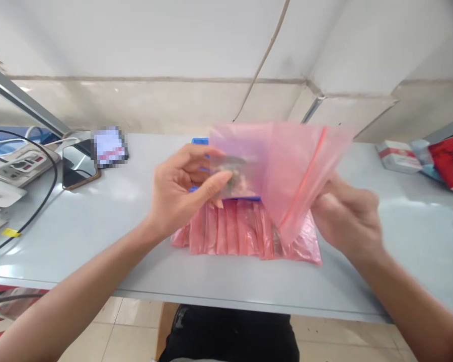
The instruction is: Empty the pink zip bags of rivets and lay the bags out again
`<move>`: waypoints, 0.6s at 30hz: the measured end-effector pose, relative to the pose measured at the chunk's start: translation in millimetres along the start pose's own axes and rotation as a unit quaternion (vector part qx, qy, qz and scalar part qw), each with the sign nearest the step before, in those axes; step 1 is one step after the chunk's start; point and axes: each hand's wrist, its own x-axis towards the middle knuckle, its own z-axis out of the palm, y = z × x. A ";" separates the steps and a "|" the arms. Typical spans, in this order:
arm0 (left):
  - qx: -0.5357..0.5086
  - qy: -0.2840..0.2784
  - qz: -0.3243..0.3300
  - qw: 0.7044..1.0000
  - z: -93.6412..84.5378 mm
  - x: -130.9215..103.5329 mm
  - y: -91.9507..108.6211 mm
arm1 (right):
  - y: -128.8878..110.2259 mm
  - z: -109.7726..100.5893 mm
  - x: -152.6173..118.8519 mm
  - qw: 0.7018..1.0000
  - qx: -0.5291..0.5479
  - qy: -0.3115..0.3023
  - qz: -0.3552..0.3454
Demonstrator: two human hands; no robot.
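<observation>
Both my hands hold up a pink see-through zip bag (287, 166) above the table. My left hand (184, 181) grips its left end between thumb and fingers, where small pale and dark contents show blurred through the plastic. At the right end, beside the red zip strip, my right hand (347, 216) is closed on the bag; its fingertips are partly hidden. Below lies a row of several similar pink bags (226, 229), overlapping on the table. Behind the held bag, parts of a blue container (200, 141) peek out.
On the grey table (143, 261), a phone (79, 166) and a device with a blurred screen (109, 147) lie at left. Power strips (26, 163) and cables fill the left edge. At right sit a white-and-red box (398, 157) and a red packet (451, 161).
</observation>
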 end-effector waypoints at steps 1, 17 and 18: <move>-0.005 -0.017 -0.002 1.000 2.7 -2.1 -0.9 | -1.8 2.3 -2.0 1.000 -0.010 -0.021 -0.001; 0.272 0.059 0.062 0.958 -44.0 38.1 -37.9 | -2.9 12.0 -11.5 0.993 -0.088 0.008 -0.073; 0.337 0.058 0.089 0.935 -45.3 38.2 -39.7 | -3.0 11.0 -11.4 0.992 -0.097 0.008 -0.080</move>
